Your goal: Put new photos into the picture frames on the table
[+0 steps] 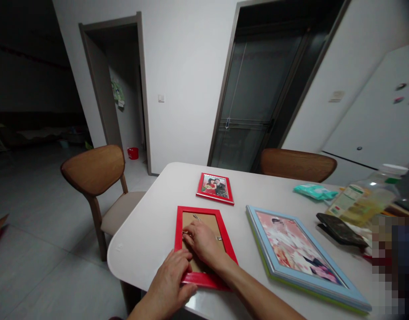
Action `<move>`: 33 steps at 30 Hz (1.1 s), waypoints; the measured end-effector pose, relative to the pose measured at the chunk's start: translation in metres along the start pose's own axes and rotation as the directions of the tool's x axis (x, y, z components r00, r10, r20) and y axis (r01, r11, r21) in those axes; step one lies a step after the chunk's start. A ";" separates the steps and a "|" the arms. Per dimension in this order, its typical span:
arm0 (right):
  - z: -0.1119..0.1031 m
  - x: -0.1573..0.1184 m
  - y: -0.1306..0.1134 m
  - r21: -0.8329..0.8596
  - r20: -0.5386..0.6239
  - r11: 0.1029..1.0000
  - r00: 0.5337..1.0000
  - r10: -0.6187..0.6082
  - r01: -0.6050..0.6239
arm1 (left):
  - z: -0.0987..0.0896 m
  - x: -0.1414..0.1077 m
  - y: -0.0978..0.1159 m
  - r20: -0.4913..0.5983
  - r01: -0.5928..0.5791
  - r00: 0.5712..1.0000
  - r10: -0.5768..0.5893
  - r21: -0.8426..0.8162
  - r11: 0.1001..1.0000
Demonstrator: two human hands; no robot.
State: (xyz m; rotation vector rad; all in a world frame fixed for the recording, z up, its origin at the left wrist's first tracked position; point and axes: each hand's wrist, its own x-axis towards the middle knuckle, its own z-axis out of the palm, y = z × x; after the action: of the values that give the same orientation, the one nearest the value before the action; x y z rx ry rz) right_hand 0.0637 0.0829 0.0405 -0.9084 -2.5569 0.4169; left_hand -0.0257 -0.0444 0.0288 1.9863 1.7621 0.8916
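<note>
Red rectangular picture frame (228, 240): face down on the white round-cornered counter (137, 249), near its edge, brown backing board (187, 218) facing up
Metal clips: one near the top of the backing, one at its right side
Left hand (172, 275): on the frame's lower left, fingers bent over the red border, thumb at the bottom border
Right hand (199, 240): over the backing, fingers bunched together at the left inner edge; whether they pinch anything, cannot tell
Small red frame with a couple's photo (215, 188): face up, just beyond the first frame
Large light-blue frame (260, 226): to the right, face up, on top of a green-edged one (262, 258)
Far right: teal soft packet (315, 192), dark flat object (340, 229), clear bottle of yellow liquid (364, 200)
Wooden chairs: one left of the counter, one behind it
</note>
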 end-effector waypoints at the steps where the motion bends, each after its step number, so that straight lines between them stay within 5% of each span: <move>1: 0.004 0.005 0.000 -0.002 -0.001 1.000 1.000 0.014 -0.015 | 0.000 0.000 0.000 -0.005 -0.001 1.000 0.001 -0.006 1.000; 14: 0.007 0.008 0.009 0.082 -0.001 0.996 0.999 0.046 -0.046 | 0.002 0.000 -0.004 -0.037 -0.033 0.999 0.032 -0.039 0.999; 24: 0.012 0.048 0.055 0.071 -0.117 0.926 0.919 0.376 -0.370 | 0.008 -0.002 -0.007 -0.052 -0.008 0.999 0.007 -0.015 1.000; 29: 0.013 0.055 0.057 0.195 -0.149 0.894 0.888 0.434 -0.404 | 0.011 0.002 -0.003 -0.090 0.042 0.995 -0.043 -0.011 0.999; 33: -0.007 0.046 0.060 0.381 -0.176 0.865 0.892 0.415 -0.327 | 0.010 0.002 -0.002 -0.084 0.019 0.996 -0.021 -0.029 0.999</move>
State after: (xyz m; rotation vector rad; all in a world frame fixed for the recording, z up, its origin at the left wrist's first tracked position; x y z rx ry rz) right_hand 0.0663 0.1589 0.0347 -1.2345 -1.9868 0.7785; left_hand -0.0207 -0.0411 0.0208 1.9370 1.8008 1.0013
